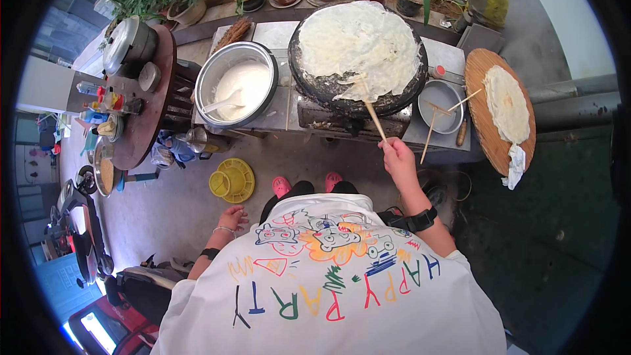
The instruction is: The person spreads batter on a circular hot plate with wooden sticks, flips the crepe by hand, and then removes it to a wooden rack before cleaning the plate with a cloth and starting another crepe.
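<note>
My right hand (398, 159) grips the wooden handle of a batter spreader (373, 116). Its far end lies on the near edge of a thin pale crepe (357, 47), which covers most of a round black griddle (310, 86). Along that near edge the crepe is ragged and wrinkled. My left hand (233, 218) hangs at my side with fingers loosely curled and apart, holding nothing. Left of the griddle, a metal pot (203, 66) holds white batter (249, 79) with a white ladle (224, 103) resting in it.
A metal basin (451, 125) with a second wooden spreader (434, 121) across it stands right of the griddle. Finished crepes (508, 103) and a white cloth (516, 165) lie on a round wooden board (477, 103). A yellow plastic feeder (231, 180) is on the floor; a brown table (138, 130) stands left.
</note>
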Available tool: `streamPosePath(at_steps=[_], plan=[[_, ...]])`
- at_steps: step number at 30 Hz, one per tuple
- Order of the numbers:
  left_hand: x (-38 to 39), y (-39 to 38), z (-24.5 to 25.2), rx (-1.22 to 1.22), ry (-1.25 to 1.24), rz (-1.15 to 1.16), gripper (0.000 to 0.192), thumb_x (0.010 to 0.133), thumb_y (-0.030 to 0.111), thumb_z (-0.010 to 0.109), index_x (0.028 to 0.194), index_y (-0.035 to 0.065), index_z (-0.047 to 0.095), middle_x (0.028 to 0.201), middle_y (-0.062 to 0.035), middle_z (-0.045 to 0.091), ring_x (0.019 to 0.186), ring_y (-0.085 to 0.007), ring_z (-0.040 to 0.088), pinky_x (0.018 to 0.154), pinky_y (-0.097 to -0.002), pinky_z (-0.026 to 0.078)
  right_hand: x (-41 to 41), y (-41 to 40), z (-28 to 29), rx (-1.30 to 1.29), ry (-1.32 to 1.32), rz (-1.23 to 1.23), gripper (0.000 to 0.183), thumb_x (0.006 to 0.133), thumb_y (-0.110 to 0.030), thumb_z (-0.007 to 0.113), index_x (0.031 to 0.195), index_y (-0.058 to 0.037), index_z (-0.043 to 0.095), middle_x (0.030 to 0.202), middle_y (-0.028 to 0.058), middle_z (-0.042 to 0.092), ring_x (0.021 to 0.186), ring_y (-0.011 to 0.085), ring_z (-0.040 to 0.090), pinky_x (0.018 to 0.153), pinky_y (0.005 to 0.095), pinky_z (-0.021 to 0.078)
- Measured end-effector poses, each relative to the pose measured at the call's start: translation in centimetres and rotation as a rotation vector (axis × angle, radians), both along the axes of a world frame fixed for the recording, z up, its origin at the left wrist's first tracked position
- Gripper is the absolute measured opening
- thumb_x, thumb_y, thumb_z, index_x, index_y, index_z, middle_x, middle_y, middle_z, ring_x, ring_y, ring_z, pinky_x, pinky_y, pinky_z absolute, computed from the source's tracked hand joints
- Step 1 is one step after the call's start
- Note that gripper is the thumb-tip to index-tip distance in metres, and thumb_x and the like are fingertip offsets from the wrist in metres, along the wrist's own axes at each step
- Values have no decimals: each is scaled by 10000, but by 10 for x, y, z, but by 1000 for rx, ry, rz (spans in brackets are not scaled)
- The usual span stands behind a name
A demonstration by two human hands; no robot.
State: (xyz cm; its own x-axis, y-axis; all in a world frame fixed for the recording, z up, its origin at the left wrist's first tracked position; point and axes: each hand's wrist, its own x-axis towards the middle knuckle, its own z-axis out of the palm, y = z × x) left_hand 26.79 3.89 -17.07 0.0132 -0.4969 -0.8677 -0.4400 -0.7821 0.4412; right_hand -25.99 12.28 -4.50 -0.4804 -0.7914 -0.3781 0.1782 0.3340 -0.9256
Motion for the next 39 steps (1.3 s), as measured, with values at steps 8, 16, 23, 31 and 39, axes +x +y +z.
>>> streamPosePath(at_steps=[8, 16, 23, 31, 39], plan=[[-7, 0, 9, 5, -13, -9, 273, 914, 165, 523, 1182, 123, 554, 976, -41, 648, 762, -166, 653, 554, -314, 494, -5, -2, -11, 10, 81, -36, 154, 938, -165, 515, 895, -44, 599, 548, -66, 410, 442, 21, 361, 399, 202, 287], [1, 2, 4, -8, -4, 6, 271, 912, 144, 514, 1180, 125, 550, 970, -46, 648, 743, -170, 658, 533, -315, 490, -2, -3, 8, -92, -229, -43, 213, 974, -184, 434, 916, -29, 568, 539, -70, 335, 415, 21, 275, 374, 194, 230], [-1, 4, 5, 7, -16, -19, 273, 913, 137, 506, 1182, 126, 550, 974, -50, 647, 751, -176, 662, 534, -319, 495, -6, -1, -16, -23, 359, 15, 172, 957, -188, 490, 916, -44, 574, 557, -72, 379, 456, 6, 326, 404, 181, 246], [-4, 5, 5, 20, -16, 4, 259, 911, 139, 518, 1166, 135, 564, 964, -38, 650, 741, -167, 659, 537, -314, 495, -9, 1, -18, -26, 331, -63, 127, 888, -142, 590, 887, -16, 597, 542, -32, 457, 516, 36, 384, 482, 229, 337], [-4, 7, 2, 9, 2, 10, 250, 912, 160, 526, 1158, 136, 567, 958, -31, 651, 734, -163, 652, 544, -317, 493, -3, 4, -3, -29, 312, -126, 129, 898, -146, 587, 876, -19, 601, 549, -64, 445, 475, 22, 359, 445, 212, 300]])
